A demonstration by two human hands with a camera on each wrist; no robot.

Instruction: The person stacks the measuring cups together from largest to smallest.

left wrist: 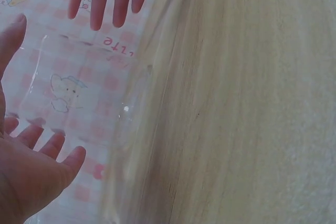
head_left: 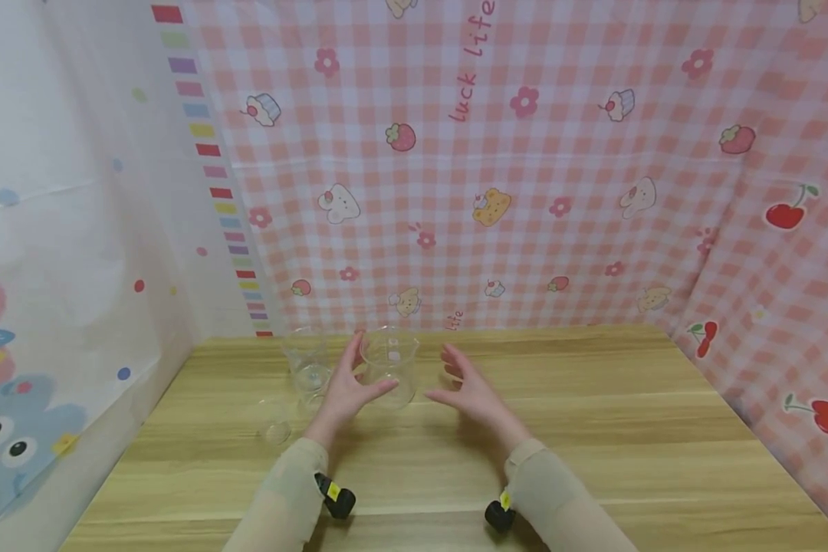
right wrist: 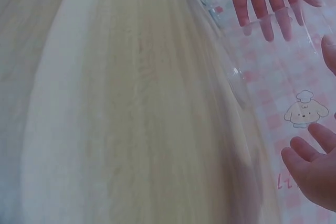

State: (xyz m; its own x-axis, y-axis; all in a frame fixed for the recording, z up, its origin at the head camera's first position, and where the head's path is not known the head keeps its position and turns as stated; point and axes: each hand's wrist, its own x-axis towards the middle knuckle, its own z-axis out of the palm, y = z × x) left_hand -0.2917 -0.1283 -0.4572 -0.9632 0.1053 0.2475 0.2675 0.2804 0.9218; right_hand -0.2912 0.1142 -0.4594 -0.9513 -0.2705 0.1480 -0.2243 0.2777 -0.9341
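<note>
"Which container is nearest the hands?"

"The wide, clear glass beaker [head_left: 390, 366] with a pouring lip. It's upright near the back of the pale, wood-grained tabletop [head_left: 593, 437], between the left hand [head_left: 347, 389] and the right hand [head_left: 471, 391]."

"Is either hand holding it?"

"Neither grips it; both have loosely spread fingers. The right is just beside the beaker, apart from it. The left thumb crosses in front of its lower wall, but I can't tell whether it touches."

"What shows inside?"

"Wood and checked pattern, seen through the glass. White markings sit on its upper wall."

"Other containers?"

"Left of it, a clear, flared glass vessel [head_left: 307, 354] and, nearer the person, a small, clear cup-shaped vessel [head_left: 274, 420]. Their contents are too faint to tell."

"Anything in the way?"

"The left hand lies between those two and the beaker. Behind everything hangs a pink-and-white checked cloth [head_left: 573, 153]; a white, dotted cloth [head_left: 76, 230] hangs at left."
</note>
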